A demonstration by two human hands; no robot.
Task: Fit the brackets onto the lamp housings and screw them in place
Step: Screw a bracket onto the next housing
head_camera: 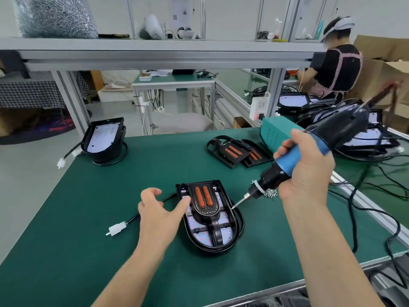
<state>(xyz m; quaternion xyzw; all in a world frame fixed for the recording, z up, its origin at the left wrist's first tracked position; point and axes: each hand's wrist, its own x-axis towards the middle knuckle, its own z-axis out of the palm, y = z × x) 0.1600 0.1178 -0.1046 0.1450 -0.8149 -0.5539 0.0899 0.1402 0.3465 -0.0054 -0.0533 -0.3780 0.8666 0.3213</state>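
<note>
Right grip [305,171]: wrapped round the blue-and-black electric screwdriver [273,179], whose bit slants down-left to the right rim of the black D-shaped lamp housing [212,247].
Left grip [159,213]: open and holding nothing, with fingers spread at the housing's left edge. I cannot tell whether the forefinger touches.
Housing: lies on the green bench [88,218], between both hands.
Bracket: the dark metal bracket with two orange slots [204,202] sits on top of the housing.
Screws: a loose silver pile [271,193] lies just right of the housing.
Doing it well: probably bring the driver upright over the hole, press the bracket flat, then drive gently.
Pose: the right wrist is raised and cocked; the left palm faces down, held low.
</note>
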